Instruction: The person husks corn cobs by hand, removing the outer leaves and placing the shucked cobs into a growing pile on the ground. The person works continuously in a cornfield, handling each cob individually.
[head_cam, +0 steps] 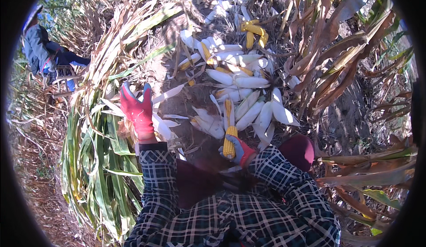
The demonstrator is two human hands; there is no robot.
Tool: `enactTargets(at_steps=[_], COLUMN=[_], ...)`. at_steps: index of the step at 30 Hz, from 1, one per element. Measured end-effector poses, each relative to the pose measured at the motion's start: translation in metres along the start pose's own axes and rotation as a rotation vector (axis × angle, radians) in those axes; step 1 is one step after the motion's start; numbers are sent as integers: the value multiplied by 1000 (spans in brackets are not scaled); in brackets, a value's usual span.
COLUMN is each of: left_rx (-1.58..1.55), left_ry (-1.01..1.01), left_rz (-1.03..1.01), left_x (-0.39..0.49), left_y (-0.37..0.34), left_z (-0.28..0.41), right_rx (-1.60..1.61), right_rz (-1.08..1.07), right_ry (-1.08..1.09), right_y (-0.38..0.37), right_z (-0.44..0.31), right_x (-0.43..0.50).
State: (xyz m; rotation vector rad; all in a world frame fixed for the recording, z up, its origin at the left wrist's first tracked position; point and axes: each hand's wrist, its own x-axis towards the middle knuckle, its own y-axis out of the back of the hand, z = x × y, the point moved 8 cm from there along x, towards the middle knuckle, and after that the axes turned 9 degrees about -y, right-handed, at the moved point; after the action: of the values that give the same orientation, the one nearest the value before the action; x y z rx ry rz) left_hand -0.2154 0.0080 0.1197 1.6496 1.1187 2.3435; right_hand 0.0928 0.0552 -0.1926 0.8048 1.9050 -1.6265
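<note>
In a red glove with grey fingertips, my left hand point(138, 109) is raised over pale corn husks point(161, 125), its thumb and fingers apart with nothing between them. My right hand point(242, 149), gloved alike, is closed around a husked yellow corn cob point(231, 140) in front of my body. Just beyond that cob's tip lies another ear of corn point(228, 109) with yellow kernels showing in its white husk. Farther out spreads a heap of corn ears in white husks point(251, 82), and several bare yellow cobs point(254, 30) lie at its far side.
Cut corn stalks with green and dry leaves point(100, 160) are piled along the left. Dry standing corn plants point(336, 57) rise on the right. At the far left another person point(38, 47) in dark clothes is beside a wooden frame point(63, 77). More husked-white ears lie at the top.
</note>
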Motion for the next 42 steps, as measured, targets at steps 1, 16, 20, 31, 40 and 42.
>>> enactTargets(at_steps=[1,16,20,31,40,42], left_rx=[-229,-827,-732,-752,-736,-781], left_ry=[51,361,226,104,161,197], left_rz=[57,-252,-308,-343,-332,-324], left_x=[0,-16,-16,-21,-19,-17], left_y=[0,-34,-39,-40,-41,-43], left_z=[-3,22,49,70,61,61], right_rx=[-69,-90,-132,-971,-1264,-905], right_rz=[35,-297,-60,547,848,1227], right_ry=[-94,443,240,535,372,663], right_y=[0,-84,-36,39,65,104], right_z=[21,-117,-75,-77,-67,-103], right_x=[-1,-52,-26,53,53,29])
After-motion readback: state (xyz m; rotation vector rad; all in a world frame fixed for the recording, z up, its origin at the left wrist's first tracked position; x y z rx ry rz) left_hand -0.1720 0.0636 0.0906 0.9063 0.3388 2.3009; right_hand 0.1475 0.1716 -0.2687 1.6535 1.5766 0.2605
